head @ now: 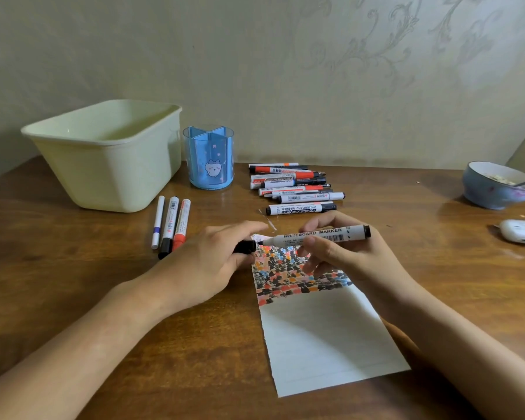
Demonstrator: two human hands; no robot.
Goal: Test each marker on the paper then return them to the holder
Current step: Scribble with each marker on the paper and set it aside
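— We see a wooden table against a patterned wall. The hands?

— Our right hand pinches the uncapped whiteboard marker over the paper; our left hand grips its black cap.

— The holder?

— The blue holder stands at 11 o'clock from the paper; a marker pile lies at 12, 3 markers at 10.

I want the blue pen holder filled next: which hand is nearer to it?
Left. The left hand, gripping the black cap, lies in front of the blue pen holder; the right hand, holding the whiteboard marker, is farther right.
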